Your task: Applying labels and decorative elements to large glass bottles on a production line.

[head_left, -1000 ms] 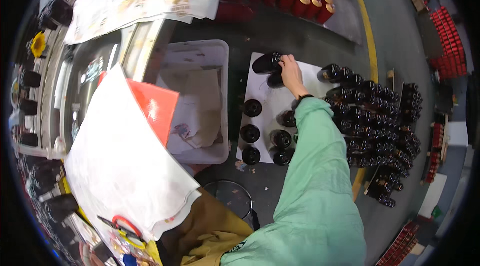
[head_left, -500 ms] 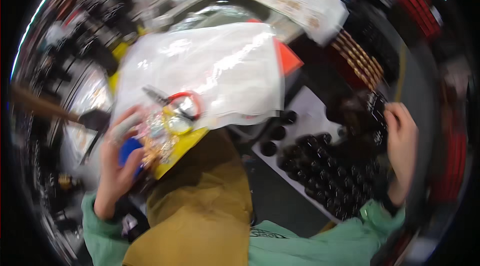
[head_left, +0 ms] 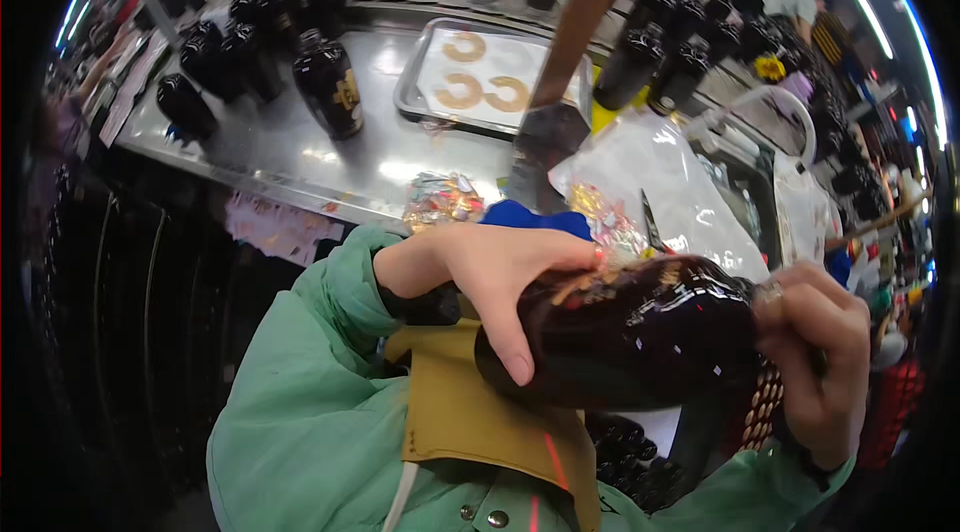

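Observation:
A large, glossy, dark bottle [head_left: 630,342] with gold decoration lies on its side in the air in front of my apron. My left hand [head_left: 500,277] is wrapped round its base end, the thumb toward me. At the other end my right hand [head_left: 815,352] has its fingers closed around the neck, which they mostly hide. Just beyond the bottle are a blue object [head_left: 535,219], shiny multicoloured scraps [head_left: 605,222] and a scissor blade [head_left: 652,222] against a white plastic-covered sheet [head_left: 690,202].
On the metal table, a tray [head_left: 402,97] holds white paper with gold horseshoe-shaped pieces. A dark decorated bottle [head_left: 328,87] stands to its left, and several more line the back. A brown post [head_left: 575,22] rises before the tray. Small dark caps [head_left: 625,442] sit below the bottle.
My view has swung toward the metal table. Both hands, earlier apart with my right by the dark items at the right, now hold a dark bottle between them.

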A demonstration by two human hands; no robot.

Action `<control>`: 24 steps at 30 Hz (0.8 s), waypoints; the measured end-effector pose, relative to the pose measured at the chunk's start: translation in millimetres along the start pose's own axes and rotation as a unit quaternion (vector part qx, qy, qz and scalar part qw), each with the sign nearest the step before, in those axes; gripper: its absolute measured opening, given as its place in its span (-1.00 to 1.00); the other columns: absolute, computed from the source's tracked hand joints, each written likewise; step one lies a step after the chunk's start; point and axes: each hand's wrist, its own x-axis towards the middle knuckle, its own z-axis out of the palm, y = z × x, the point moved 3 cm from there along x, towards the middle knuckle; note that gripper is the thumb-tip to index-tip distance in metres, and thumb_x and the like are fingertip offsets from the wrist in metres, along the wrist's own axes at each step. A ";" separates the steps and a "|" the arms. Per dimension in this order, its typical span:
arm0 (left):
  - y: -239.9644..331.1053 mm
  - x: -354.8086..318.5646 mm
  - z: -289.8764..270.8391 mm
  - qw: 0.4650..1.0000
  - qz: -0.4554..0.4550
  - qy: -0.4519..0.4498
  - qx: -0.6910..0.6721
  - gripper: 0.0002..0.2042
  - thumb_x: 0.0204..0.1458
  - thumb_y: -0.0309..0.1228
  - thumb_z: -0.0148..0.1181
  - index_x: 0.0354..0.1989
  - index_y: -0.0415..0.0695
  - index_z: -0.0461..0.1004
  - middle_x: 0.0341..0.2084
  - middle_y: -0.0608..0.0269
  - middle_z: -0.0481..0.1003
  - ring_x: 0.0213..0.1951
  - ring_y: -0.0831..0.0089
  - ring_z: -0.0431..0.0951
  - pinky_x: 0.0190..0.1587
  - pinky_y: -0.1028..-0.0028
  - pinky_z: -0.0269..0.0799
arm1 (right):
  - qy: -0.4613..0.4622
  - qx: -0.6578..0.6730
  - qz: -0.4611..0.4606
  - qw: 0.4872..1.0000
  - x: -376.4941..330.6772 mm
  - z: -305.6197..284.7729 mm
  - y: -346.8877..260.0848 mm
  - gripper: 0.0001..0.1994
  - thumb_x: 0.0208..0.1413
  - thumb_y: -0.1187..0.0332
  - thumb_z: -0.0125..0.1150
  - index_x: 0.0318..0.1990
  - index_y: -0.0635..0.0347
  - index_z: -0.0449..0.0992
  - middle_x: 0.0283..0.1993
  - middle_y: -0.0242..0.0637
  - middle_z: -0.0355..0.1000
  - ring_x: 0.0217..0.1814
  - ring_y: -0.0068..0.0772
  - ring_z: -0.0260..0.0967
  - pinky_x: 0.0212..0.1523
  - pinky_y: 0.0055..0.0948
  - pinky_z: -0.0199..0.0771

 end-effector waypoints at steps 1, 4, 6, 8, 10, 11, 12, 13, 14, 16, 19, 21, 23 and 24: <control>-0.9 -14.8 4.3 0.993 -0.003 0.069 -0.099 0.19 -0.38 -0.23 0.73 0.44 -0.34 0.03 0.26 0.06 0.36 0.26 0.40 0.35 0.34 0.31 0.24 | -0.006 0.007 -0.007 1.000 21.4 5.2 -7.0 -0.89 0.02 0.68 0.22 -0.27 0.39 0.55 -0.38 -0.10 0.45 -0.38 -0.15 0.47 -0.34 -0.40 0.39; -0.4 -56.1 13.5 0.974 0.030 0.200 -0.102 0.21 -0.39 -0.28 0.71 0.46 -0.32 -0.01 0.29 0.07 0.32 0.29 0.37 0.35 0.37 0.29 0.20 | -0.094 0.041 -0.045 0.994 78.9 31.3 -0.3 -0.87 0.04 0.65 0.24 -0.23 0.32 0.57 -0.36 -0.12 0.46 -0.34 -0.07 0.49 -0.32 -0.30 0.43; -6.0 -75.9 21.8 0.957 0.046 0.279 -0.066 0.19 -0.39 -0.29 0.67 0.46 -0.32 -0.02 0.30 0.08 0.31 0.29 0.35 0.35 0.38 0.29 0.19 | -0.162 0.032 -0.125 0.978 110.1 50.5 6.9 -0.78 0.08 0.63 0.24 -0.11 0.21 0.55 -0.34 -0.17 0.46 -0.32 -0.06 0.49 -0.29 -0.27 0.43; -3.2 -92.8 27.1 0.938 0.047 0.336 -0.067 0.17 -0.37 -0.28 0.66 0.45 -0.31 0.00 0.29 0.09 0.32 0.28 0.35 0.36 0.38 0.29 0.19 | -0.164 0.037 -0.124 0.978 129.4 61.3 3.5 -0.72 0.07 0.66 0.23 -0.05 0.24 0.51 -0.35 -0.20 0.45 -0.30 -0.19 0.47 -0.24 -0.35 0.42; 2.1 -110.6 24.4 0.890 0.079 0.447 -0.053 0.11 -0.34 -0.31 0.62 0.43 -0.31 0.04 0.26 0.08 0.34 0.28 0.34 0.37 0.37 0.29 0.21 | -0.176 0.052 -0.073 0.980 145.5 63.5 1.7 -0.55 0.07 0.70 0.19 0.14 0.21 0.39 -0.33 -0.27 0.42 -0.28 -0.39 0.41 -0.17 -0.47 0.38; 5.7 -121.7 22.5 0.846 0.114 0.520 -0.035 0.07 -0.32 -0.34 0.60 0.42 -0.31 0.07 0.24 0.07 0.36 0.27 0.35 0.38 0.35 0.29 0.23 | -0.169 0.033 -0.089 0.981 157.5 63.0 8.1 -0.53 0.10 0.72 0.13 0.18 0.21 0.39 -0.33 -0.33 0.40 -0.32 -0.53 0.33 -0.23 -0.53 0.35; 7.3 -133.0 19.3 0.809 0.098 0.580 0.017 0.02 -0.29 -0.41 0.57 0.41 -0.29 0.07 0.21 0.09 0.36 0.25 0.38 0.37 0.33 0.34 0.26 | -0.150 0.057 -0.074 0.984 164.8 62.1 10.8 -0.53 0.12 0.71 0.11 0.20 0.21 0.38 -0.32 -0.36 0.40 -0.33 -0.59 0.30 -0.25 -0.57 0.33; 7.9 -145.0 13.9 0.766 0.080 0.634 0.067 -0.03 -0.25 -0.47 0.54 0.39 -0.28 0.07 0.18 0.10 0.36 0.23 0.41 0.37 0.30 0.38 0.28 | -0.130 0.081 -0.056 0.987 172.6 61.2 14.3 -0.53 0.15 0.70 0.09 0.22 0.21 0.38 -0.32 -0.38 0.40 -0.34 -0.65 0.26 -0.27 -0.61 0.30; 0.5 -157.4 7.1 0.708 0.063 0.692 0.129 -0.03 -0.26 -0.50 0.55 0.39 -0.28 0.07 0.18 0.09 0.35 0.23 0.40 0.36 0.30 0.37 0.29 | -0.108 0.086 -0.053 0.989 175.6 57.1 17.5 -0.57 0.22 0.64 0.08 0.24 0.22 0.38 -0.31 -0.41 0.40 -0.36 -0.71 0.21 -0.30 -0.66 0.27; -12.0 -172.7 -7.2 0.592 0.074 0.772 0.219 -0.02 -0.27 -0.54 0.55 0.39 -0.26 0.06 0.18 0.06 0.33 0.23 0.37 0.37 0.29 0.36 0.31 | -0.095 0.088 -0.061 0.990 186.3 54.2 24.3 -0.66 0.32 0.53 0.03 0.23 0.24 0.39 -0.31 -0.41 0.40 -0.37 -0.71 0.19 -0.29 -0.66 0.26; -39.2 -199.9 -27.3 0.445 0.035 0.827 0.341 -0.08 -0.28 -0.49 0.61 0.28 -0.29 0.13 0.09 0.08 0.39 0.12 0.37 0.49 0.17 0.37 0.46 | -0.085 0.111 -0.066 0.988 202.8 59.6 35.9 -0.70 0.33 0.51 0.02 0.19 0.23 0.42 -0.33 -0.42 0.39 -0.38 -0.67 0.19 -0.28 -0.63 0.28; -49.5 -210.3 -35.1 0.376 -0.011 0.850 0.369 -0.14 -0.30 -0.40 0.64 0.18 -0.29 0.19 0.04 0.08 0.41 0.03 0.36 0.51 0.09 0.36 0.48 | -0.073 0.126 -0.072 0.987 212.8 62.1 39.4 -0.71 0.32 0.52 0.04 0.16 0.23 0.45 -0.36 -0.43 0.38 -0.38 -0.65 0.20 -0.29 -0.61 0.29; -65.4 -215.2 -41.8 0.354 -0.016 0.870 0.344 -0.01 -0.32 -0.47 0.61 0.36 -0.22 0.11 0.15 0.05 0.32 0.15 0.30 0.42 0.24 0.33 0.35 | -0.086 0.140 -0.080 0.983 219.1 65.7 40.1 -0.71 0.32 0.52 0.04 0.16 0.23 0.45 -0.35 -0.42 0.38 -0.36 -0.64 0.21 -0.28 -0.60 0.30; -70.8 -216.4 -45.0 0.357 -0.018 0.869 0.344 -0.01 -0.32 -0.47 0.61 0.36 -0.22 0.11 0.15 0.05 0.32 0.15 0.30 0.42 0.24 0.33 0.35 | -0.091 0.137 -0.084 0.983 222.1 66.8 42.1 -0.71 0.33 0.52 0.04 0.16 0.22 0.45 -0.34 -0.40 0.39 -0.36 -0.62 0.22 -0.26 -0.59 0.32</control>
